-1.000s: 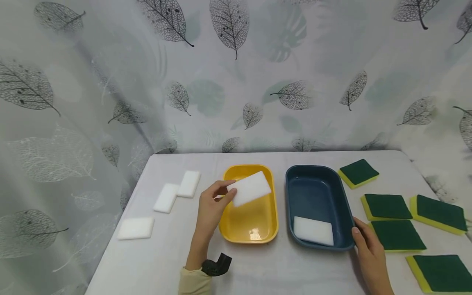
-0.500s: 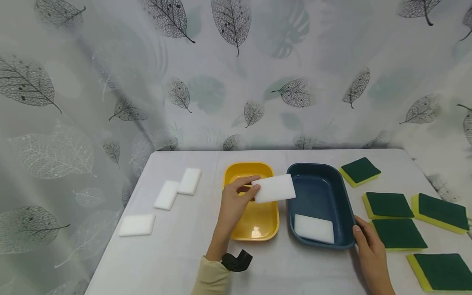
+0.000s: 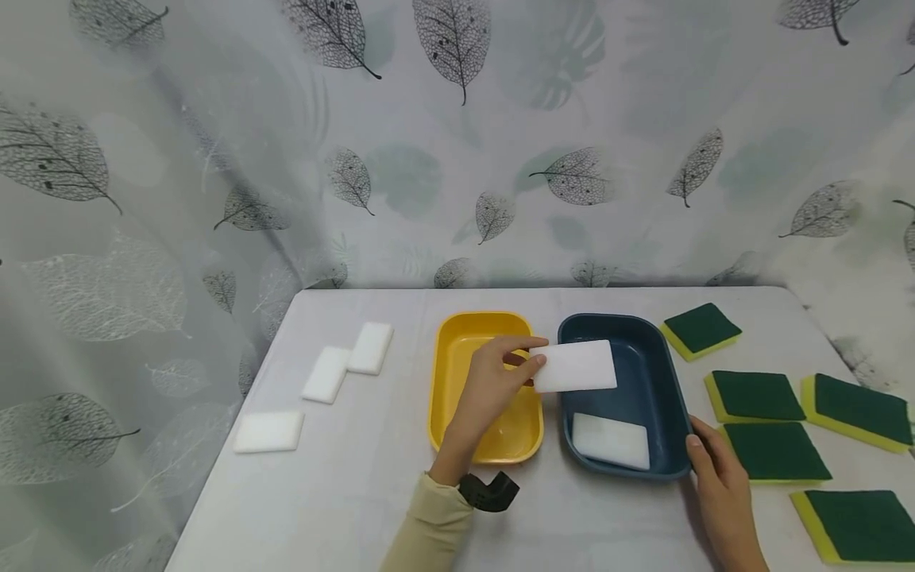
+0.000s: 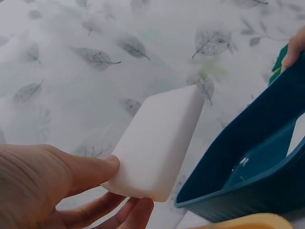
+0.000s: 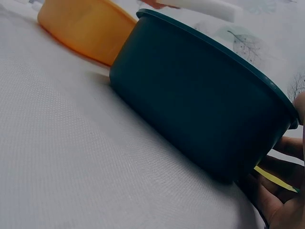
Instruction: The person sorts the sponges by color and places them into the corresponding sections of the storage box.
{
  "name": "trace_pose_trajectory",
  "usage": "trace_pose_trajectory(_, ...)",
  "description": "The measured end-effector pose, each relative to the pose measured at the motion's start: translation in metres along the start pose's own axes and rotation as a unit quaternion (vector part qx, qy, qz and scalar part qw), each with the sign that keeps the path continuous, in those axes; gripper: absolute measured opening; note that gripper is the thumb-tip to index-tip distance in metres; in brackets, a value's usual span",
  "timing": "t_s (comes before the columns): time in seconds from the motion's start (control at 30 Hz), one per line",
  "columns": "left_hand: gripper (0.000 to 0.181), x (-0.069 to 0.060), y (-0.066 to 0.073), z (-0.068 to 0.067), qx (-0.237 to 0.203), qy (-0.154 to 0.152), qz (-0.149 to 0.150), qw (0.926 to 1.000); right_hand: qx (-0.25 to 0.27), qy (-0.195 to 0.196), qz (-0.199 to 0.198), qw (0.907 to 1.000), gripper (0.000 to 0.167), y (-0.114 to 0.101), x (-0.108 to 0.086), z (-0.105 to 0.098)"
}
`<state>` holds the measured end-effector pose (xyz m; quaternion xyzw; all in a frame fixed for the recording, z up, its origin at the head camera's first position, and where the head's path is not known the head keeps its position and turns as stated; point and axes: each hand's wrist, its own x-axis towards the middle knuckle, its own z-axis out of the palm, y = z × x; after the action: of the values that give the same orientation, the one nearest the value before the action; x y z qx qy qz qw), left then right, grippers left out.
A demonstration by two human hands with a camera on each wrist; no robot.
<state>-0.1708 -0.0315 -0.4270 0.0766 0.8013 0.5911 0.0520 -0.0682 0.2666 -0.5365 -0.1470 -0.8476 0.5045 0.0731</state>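
My left hand [image 3: 489, 389] pinches a white melamine sponge [image 3: 577, 366] at its left end, thumb on the near face and fingers behind. The sponge is held in the air, mostly over the far left part of the blue basin [image 3: 646, 389]. A second white sponge [image 3: 611, 442] lies inside that basin at its near end. Beneath my left hand stands the yellow basin [image 3: 518, 445], partly hidden by it. My right hand [image 3: 723, 488] holds the blue basin's right side, with the thumb at the rim and fingers against the outer wall, as the right wrist view shows.
Three white sponges, one of them at the lower left [image 3: 268, 431], lie on the white-covered table [image 3: 343, 492]. Several green-and-yellow scouring sponges [image 3: 758, 396] lie right of the blue basin, some close to my right hand. A leaf-patterned curtain [image 3: 415, 222] hangs behind the table.
My left hand has carried the white sponge rightward from above the yellow basin to over the blue basin. My right hand has stayed at the blue basin's side.
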Motion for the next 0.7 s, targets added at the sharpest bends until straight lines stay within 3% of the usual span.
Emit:
trace_pose_trajectory(0.2, 0.023, 0.006, 0.006, 0.018, 0.026, -0.008, 0.014, 0.9995, 0.0, 0.003, 0.005, 1.0, 0.055, -0.001, 0.0, 0.001)
trace_pose_trajectory(0.33, 0.019, 0.013, 0.013, 0.033, 0.08, 0.0, 0.031, 0.9963, 0.002, 0.005, 0.009, 0.9999, 0.056, -0.002, 0.001, 0.0)
trace_pose_trajectory(0.47, 0.016, 0.016, 0.018, 0.048, 0.136, -0.003, 0.048, 0.9896, -0.007, 0.001, 0.019, 0.9998, 0.057, -0.002, 0.002, 0.001)
trace_pose_trajectory(0.7, 0.012, 0.022, 0.02, 0.07, 0.221, -0.002, 0.05, 0.974, -0.024, -0.012, 0.039, 0.9989, 0.06, 0.003, 0.005, 0.001)
